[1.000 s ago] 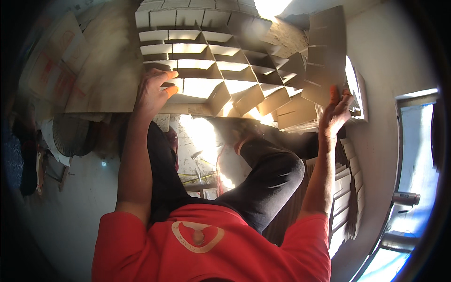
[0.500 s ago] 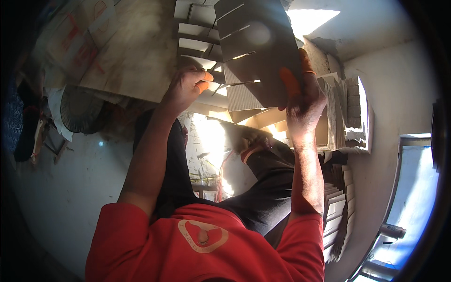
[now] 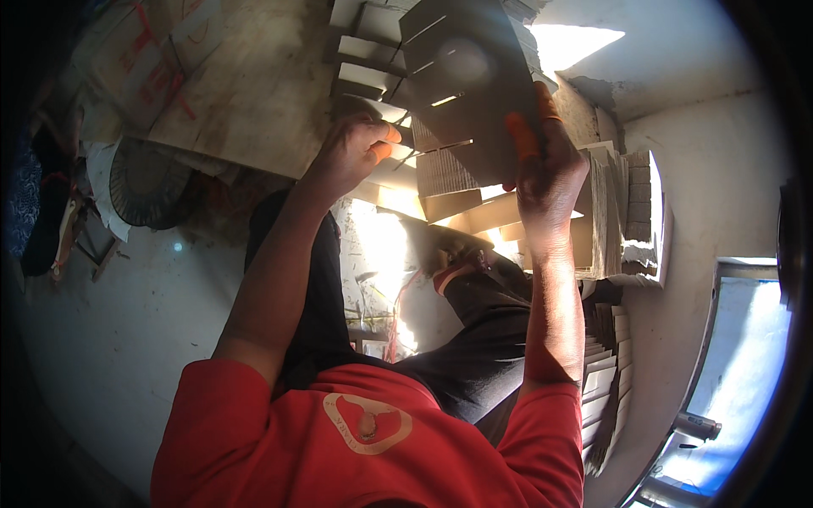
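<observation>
While the orange-tipped right hand (image 3: 549,179) clamps the right edge of a flat, grey-brown slotted cardboard sheet (image 3: 467,120) over a pale cardboard divider grid (image 3: 364,74), the orange-tipped left hand (image 3: 351,154) is by the grid, its grip impossible to tell.

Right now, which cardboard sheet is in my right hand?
The broad slotted sheet that hides part of the cardboard grid in this view; your right hand grips its right edge, while the stacked sheets farther right are not held.

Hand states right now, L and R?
Left hand: at the cardboard grid; can't tell if gripping.
Right hand: closed, holding a slotted cardboard sheet.
</observation>
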Demonstrator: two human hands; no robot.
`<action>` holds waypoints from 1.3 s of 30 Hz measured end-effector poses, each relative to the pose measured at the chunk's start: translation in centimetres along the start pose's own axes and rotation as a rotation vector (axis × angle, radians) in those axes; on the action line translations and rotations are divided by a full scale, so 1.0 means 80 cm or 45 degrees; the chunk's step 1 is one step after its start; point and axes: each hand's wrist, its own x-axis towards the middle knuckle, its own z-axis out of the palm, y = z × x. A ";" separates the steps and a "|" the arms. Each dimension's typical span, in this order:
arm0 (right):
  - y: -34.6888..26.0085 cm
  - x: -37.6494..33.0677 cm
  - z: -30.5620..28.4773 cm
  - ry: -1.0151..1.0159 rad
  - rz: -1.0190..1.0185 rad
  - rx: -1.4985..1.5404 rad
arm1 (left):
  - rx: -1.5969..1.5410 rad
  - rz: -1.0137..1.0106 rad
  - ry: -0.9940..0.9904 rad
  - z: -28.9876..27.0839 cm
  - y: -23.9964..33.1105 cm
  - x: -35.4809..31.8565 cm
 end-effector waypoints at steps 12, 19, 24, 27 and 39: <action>-0.015 -0.007 0.013 0.005 -0.118 -0.062 | 0.003 -0.031 -0.018 -0.001 0.006 0.002; -0.035 -0.008 0.013 -0.203 0.204 -0.094 | -0.009 -0.047 -0.036 -0.002 0.005 0.002; -0.013 -0.015 0.036 -0.138 -0.028 0.053 | -0.067 -0.021 0.024 0.001 0.003 0.002; -0.020 -0.013 0.047 -0.345 0.305 0.289 | -0.080 -0.004 0.026 0.001 0.002 0.003; -0.013 0.009 0.069 -0.621 -0.021 0.229 | -0.063 -0.052 -0.021 0.002 -0.004 0.003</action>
